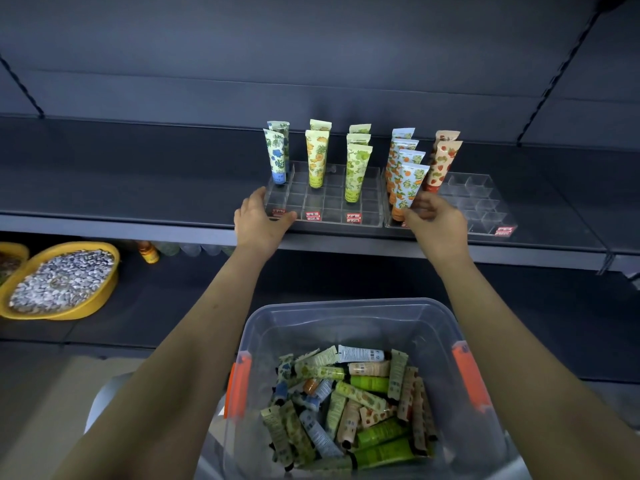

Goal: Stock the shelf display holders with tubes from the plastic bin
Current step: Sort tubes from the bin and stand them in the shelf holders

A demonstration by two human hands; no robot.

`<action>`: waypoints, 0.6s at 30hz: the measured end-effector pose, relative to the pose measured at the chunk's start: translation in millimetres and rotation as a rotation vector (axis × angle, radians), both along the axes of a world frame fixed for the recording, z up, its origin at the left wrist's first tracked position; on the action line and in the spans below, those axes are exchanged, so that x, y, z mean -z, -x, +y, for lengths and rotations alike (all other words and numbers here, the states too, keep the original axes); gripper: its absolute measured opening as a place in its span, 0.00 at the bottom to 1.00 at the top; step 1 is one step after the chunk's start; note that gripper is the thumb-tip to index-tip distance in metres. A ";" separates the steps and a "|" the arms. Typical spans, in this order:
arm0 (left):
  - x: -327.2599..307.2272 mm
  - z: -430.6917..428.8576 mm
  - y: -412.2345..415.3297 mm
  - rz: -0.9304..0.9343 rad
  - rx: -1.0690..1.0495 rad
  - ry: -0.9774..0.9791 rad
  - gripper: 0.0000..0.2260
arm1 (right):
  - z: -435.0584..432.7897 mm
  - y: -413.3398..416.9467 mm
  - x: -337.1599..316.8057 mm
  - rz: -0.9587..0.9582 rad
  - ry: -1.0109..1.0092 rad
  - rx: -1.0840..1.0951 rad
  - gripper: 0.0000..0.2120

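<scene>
Two clear acrylic display holders stand on the dark shelf: the left holder [325,202] and the right holder [481,202]. Printed tubes stand upright in their rows: blue-flower [277,157], yellow-fruit [317,157], green [356,171], orange-fruit and strawberry [441,161]. My left hand [259,220] grips the left holder's front left corner. My right hand [436,220] pinches the foremost orange-fruit tube [410,188] low down, the tube standing in the front of its row. The clear plastic bin [263,327] with orange latches sits below me, with several mixed tubes lying in it.
A yellow bowl [104,292] of small silvery wrapped pieces sits on the lower shelf at left, with an orange-capped bottle [149,252] behind it. The right holder's far compartments hold nothing. The shelf edge [138,225] runs across in front of the holders.
</scene>
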State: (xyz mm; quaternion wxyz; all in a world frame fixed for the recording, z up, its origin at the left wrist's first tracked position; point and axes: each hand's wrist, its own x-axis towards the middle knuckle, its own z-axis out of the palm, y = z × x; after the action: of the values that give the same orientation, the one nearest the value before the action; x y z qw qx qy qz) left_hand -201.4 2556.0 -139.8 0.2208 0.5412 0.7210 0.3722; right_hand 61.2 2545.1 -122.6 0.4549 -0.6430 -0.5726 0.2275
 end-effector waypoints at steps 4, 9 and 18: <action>3.2 -10.2 -4.8 0.154 0.051 -0.005 0.36 | -3.5 -1.5 -2.6 -0.027 -0.029 0.017 0.16; 9.6 -41.4 -16.0 0.250 0.062 -0.067 0.35 | -28.3 -0.8 4.3 -0.262 -0.180 0.053 0.17; 74.4 -119.5 -28.7 0.541 0.270 -0.163 0.27 | -105.3 8.0 64.5 -0.464 -0.159 -0.076 0.17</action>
State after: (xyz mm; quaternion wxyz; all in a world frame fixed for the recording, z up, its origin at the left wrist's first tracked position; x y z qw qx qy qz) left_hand -172.8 2436.5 -214.3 0.0244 0.7273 0.6430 0.2386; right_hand 53.2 2439.8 -187.2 0.3513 -0.6183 -0.7016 0.0450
